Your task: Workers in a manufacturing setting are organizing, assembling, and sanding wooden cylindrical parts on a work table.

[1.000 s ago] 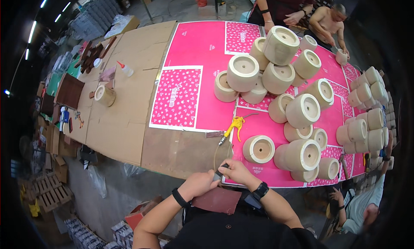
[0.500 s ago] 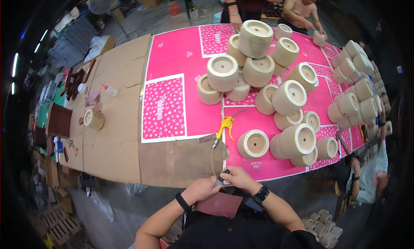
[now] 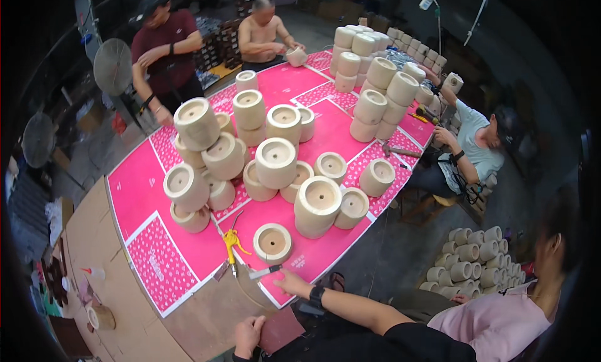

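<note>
At near edge of pink-covered tbl, reaching fwd w/ R hand, meeting black handle end of small bladed tool w/ fingertips; can't tell whether pinching or just touching. Tool placed L of R hand, w/ blade pointing L, just in front of pale round pot and R of yellow air gun. Lower down, nr body, curling fingers of L hand, well apart from tool, right beside brown sheet; can't tell if pinching its edge.
</note>
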Demonstrator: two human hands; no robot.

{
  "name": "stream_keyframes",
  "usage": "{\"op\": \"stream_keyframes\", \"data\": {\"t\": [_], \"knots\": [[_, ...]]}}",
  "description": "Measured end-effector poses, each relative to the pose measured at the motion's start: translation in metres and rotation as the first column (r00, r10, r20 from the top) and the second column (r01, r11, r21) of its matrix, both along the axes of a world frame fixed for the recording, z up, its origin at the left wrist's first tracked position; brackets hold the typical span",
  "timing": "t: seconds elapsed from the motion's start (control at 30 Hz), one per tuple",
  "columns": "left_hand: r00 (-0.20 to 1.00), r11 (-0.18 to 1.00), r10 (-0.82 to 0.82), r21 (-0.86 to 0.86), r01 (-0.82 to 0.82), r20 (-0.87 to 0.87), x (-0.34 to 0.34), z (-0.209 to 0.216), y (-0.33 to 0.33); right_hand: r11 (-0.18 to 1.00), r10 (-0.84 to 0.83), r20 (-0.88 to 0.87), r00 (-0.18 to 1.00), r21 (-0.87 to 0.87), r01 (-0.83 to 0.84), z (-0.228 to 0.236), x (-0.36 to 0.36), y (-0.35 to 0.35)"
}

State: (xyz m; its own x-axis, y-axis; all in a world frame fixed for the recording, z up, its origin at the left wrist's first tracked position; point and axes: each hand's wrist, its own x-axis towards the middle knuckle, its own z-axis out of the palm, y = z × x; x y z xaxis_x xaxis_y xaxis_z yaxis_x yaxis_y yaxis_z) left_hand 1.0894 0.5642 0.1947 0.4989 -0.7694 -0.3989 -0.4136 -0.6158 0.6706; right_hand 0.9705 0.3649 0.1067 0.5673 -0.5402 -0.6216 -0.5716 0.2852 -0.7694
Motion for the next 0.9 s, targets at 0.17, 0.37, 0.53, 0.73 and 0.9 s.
{"op": "stream_keyframes", "data": {"t": [0.17, 0.37, 0.53, 0.73, 0.9], "knots": [[0.992, 0.987, 0.128, -0.097, -0.129, -0.014, -0.039, 0.014, -0.042, 0.942, 0.3, 0.135, 0.944, 0.113, -0.316, 0.009, -0.054, -0.021], [0.989, 0.967, 0.124, -0.233, -0.102, 0.083, -0.087, -0.002, -0.121, 0.794, 0.155, 0.324, 0.933, 0.521, -0.313, 0.088, -0.137, -0.105], [0.992, 0.987, 0.023, -0.162, -0.003, 0.122, -0.14, 0.005, -0.206, 0.878, 0.279, 0.388, 0.878, 0.266, -0.397, 0.096, -0.184, -0.179], [0.973, 0.951, -0.202, -0.261, 0.168, -0.11, -0.19, 0.007, -0.291, 0.831, 0.358, 0.079, 0.93, -0.482, -0.279, 0.101, -0.237, -0.24], [0.959, 0.939, -0.245, -0.281, 0.197, -0.146, -0.209, 0.013, -0.347, 0.841, 0.176, 0.155, 0.972, -0.537, -0.066, 0.116, -0.273, -0.272]]}}
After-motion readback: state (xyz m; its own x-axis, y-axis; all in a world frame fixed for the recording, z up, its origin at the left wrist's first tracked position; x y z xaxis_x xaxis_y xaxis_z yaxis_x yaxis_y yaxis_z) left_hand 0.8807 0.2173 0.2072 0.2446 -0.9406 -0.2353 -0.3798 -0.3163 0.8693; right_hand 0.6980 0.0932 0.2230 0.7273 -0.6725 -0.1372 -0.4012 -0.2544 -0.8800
